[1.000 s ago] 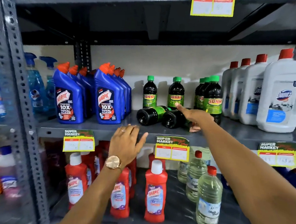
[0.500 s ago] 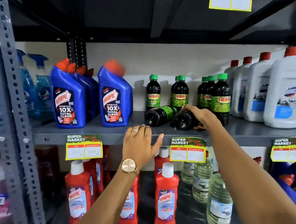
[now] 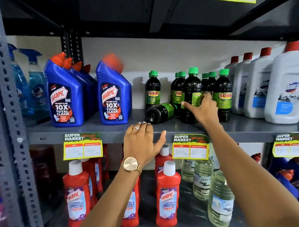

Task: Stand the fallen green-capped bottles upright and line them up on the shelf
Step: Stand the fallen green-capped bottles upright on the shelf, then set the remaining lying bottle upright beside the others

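Dark green-capped Sunny bottles stand on the grey middle shelf point(image 3: 250, 129). One dark bottle point(image 3: 160, 112) lies on its side, base toward me, at the front of the group. Right beside it a second bottle point(image 3: 191, 91) stands upright, and my right hand point(image 3: 203, 110) wraps its lower part from the right, thumb pointing left. More upright bottles stand behind: one at the left point(image 3: 152, 90), a pair in the middle point(image 3: 177, 92), several at the right point(image 3: 222, 95). My left hand point(image 3: 142, 142), with a ring and a wristwatch, rests fingers spread on the shelf's front edge.
Blue Harpic bottles point(image 3: 65, 96) stand left of the green-capped group and white Domex jugs point(image 3: 286, 92) to its right. Red Harpic bottles point(image 3: 167, 194) and clear bottles point(image 3: 220, 198) fill the shelf below. Yellow price tags point(image 3: 189, 147) hang on the shelf edge. A grey upright post point(image 3: 6, 103) runs at left.
My right hand took hold of the right-hand fallen bottle and stood it upright. The other fallen bottle stays lying. My left hand stays on the shelf edge while the view moved closer.
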Motion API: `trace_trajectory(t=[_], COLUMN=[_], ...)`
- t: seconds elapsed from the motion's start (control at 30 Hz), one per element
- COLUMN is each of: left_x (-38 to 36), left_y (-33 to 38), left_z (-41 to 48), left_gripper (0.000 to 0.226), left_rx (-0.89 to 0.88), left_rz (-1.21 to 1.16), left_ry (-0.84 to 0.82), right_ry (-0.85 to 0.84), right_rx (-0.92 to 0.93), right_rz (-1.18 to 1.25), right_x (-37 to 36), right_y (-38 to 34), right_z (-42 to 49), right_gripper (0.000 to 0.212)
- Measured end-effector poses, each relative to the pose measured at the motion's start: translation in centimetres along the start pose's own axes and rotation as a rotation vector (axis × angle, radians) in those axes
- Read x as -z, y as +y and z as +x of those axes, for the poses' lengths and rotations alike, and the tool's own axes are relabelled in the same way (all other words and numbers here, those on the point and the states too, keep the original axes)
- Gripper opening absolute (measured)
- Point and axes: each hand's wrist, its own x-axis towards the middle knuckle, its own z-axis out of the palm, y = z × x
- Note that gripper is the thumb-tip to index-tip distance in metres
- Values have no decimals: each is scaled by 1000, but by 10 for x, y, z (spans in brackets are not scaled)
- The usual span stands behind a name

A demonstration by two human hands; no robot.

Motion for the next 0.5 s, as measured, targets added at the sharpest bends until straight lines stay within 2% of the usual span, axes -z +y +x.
trace_trajectory(t=[0.1, 0.2, 0.27, 0.3, 0.4, 0.43, 0.47, 0.5], left_x=[2, 4, 4, 5, 6, 7, 7, 7], left_y=[1, 1, 1, 1, 3, 3, 3, 3], left_z=[-1, 0, 0, 0, 1, 1, 1, 1], left_gripper=[57, 56, 56, 56, 57, 57, 57, 57], left_rx=[5, 4, 2, 3, 14, 17, 18, 19], left_rz=[0, -4, -1, 1, 0, -1, -2, -3], left_ry=[-12, -21, -22, -23, -40, -44, -47, -50], right_ry=[-70, -218, -197, -182, -188, -213, -244, -264], right_rx=[-73, -113, -110, -102, -94, -97, -105, -115], right_rz=[120, 229, 199, 164, 59, 54, 85, 141], right_x=[3, 2, 2, 2, 1, 1, 1, 1], right_y=[0, 3, 4, 3, 0, 0, -1, 0], right_z=[2, 4, 4, 3, 2, 2, 2, 2], right_gripper=[93, 67, 53, 58, 94, 99, 92, 73])
